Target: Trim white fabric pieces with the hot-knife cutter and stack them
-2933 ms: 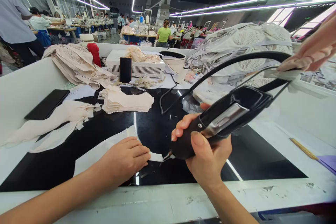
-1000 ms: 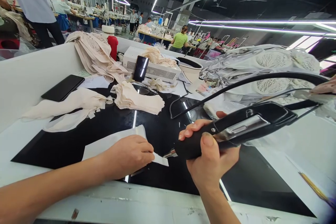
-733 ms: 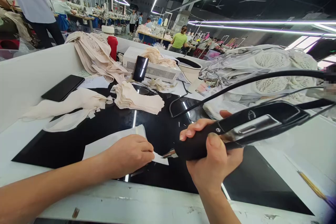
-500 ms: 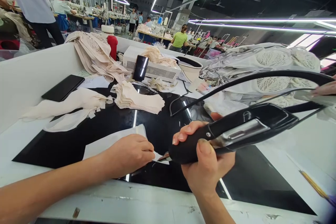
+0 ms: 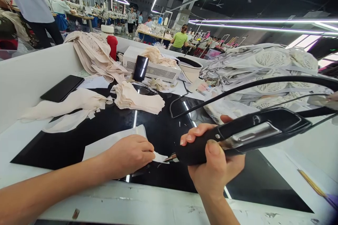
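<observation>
**Right hand on cutter, left hand pinning fabric**

Right hand (image 5: 213,168): fingers wrapped tight around the rounded grip of the black handheld electric cutting tool with the metal side plate (image 5: 243,137). Thumb sits on top near the plate, fingertips (image 5: 188,137) show over the far side. Tool body points up and to the right, with a black cable (image 5: 253,86) arcing off it. Its small metal tip (image 5: 170,157) points left and down at the edge of the white fabric piece (image 5: 111,142); looks touching or just beside it, can't tell which.

Left hand (image 5: 130,154): palm down, fingers loosely curled and pressed flat on that same white piece, pinning it to the glossy black work surface (image 5: 158,130). Nothing gripped. Fingertips sit just beside the tool tip.

Containers:
- White bowl with dark rim (image 5: 190,67) at the back: contents not visible.
- White vented box unit (image 5: 151,66): beige fabric scraps piled on top, a black phone (image 5: 140,68) leaning upright against its front.
- Small glass jar (image 5: 211,78) right of the bowl: contents unclear.

Around:
- Stack of beige cut fabric pieces (image 5: 138,99) mid-surface.
- Long beige strips (image 5: 66,107) on the left, another black phone (image 5: 62,88) lying flat beyond them.
- Heap of white lace garments (image 5: 269,65) on the right.
- Red cylinder (image 5: 113,46) at the back-left corner.
</observation>
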`<state>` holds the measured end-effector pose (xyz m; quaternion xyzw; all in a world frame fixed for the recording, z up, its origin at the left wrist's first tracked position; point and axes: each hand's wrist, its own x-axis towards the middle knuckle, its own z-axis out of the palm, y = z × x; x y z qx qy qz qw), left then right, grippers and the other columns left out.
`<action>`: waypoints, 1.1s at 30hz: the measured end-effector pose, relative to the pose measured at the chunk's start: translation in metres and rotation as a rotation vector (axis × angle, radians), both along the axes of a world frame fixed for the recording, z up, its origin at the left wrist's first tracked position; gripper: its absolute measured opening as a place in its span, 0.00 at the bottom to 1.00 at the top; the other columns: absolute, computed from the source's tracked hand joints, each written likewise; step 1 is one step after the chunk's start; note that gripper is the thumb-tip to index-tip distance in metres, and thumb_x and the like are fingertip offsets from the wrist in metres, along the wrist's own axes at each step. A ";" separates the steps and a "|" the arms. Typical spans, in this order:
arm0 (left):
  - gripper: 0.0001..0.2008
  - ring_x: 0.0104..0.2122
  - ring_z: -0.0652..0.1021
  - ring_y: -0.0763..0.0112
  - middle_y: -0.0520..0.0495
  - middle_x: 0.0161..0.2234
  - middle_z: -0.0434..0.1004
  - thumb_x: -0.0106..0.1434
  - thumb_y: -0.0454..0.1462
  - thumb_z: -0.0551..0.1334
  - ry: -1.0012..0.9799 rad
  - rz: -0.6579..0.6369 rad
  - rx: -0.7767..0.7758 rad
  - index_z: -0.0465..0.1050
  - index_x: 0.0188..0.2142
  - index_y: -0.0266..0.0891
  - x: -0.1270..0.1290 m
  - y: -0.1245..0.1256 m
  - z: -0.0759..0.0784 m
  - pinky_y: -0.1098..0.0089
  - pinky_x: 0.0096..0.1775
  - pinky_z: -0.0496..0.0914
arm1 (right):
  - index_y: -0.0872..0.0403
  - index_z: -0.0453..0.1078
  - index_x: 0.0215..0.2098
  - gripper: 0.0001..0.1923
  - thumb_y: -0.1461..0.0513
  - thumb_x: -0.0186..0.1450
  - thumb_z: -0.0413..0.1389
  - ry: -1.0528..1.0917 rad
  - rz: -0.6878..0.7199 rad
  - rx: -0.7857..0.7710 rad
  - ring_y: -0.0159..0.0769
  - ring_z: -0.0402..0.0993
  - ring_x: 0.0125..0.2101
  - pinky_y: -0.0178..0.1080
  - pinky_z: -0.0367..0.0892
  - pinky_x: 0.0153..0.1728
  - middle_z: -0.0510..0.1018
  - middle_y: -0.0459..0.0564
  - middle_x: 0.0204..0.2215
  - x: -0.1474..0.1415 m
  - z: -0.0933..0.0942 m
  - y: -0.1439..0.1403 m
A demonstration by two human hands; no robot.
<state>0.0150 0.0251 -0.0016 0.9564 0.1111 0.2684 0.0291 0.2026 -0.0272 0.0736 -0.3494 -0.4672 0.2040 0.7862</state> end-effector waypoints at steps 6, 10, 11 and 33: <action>0.10 0.40 0.82 0.65 0.48 0.39 0.83 0.74 0.26 0.62 0.027 -0.016 -0.025 0.76 0.36 0.38 0.000 -0.001 0.000 0.64 0.48 0.76 | 0.44 0.74 0.54 0.20 0.57 0.66 0.72 -0.023 0.003 -0.003 0.31 0.77 0.23 0.36 0.78 0.23 0.80 0.40 0.31 -0.002 0.000 -0.001; 0.07 0.43 0.83 0.65 0.46 0.45 0.85 0.77 0.31 0.63 -0.015 0.028 -0.158 0.80 0.43 0.39 -0.005 0.000 0.007 0.65 0.49 0.77 | 0.45 0.74 0.51 0.16 0.57 0.67 0.71 -0.052 0.002 0.005 0.30 0.77 0.24 0.35 0.79 0.23 0.80 0.40 0.31 0.001 -0.002 0.001; 0.07 0.44 0.84 0.65 0.46 0.47 0.85 0.78 0.32 0.63 -0.028 0.041 -0.193 0.80 0.44 0.39 -0.008 0.003 0.011 0.66 0.49 0.77 | 0.45 0.74 0.51 0.17 0.56 0.67 0.71 -0.059 -0.001 0.006 0.30 0.77 0.24 0.35 0.79 0.23 0.80 0.40 0.31 0.002 -0.002 0.002; 0.10 0.30 0.80 0.68 0.54 0.31 0.80 0.76 0.33 0.64 0.265 0.284 -0.270 0.75 0.35 0.41 -0.031 0.009 0.047 0.71 0.31 0.67 | 0.48 0.69 0.41 0.14 0.58 0.64 0.69 0.017 0.026 0.005 0.29 0.76 0.22 0.34 0.76 0.23 0.80 0.38 0.30 -0.004 -0.003 0.026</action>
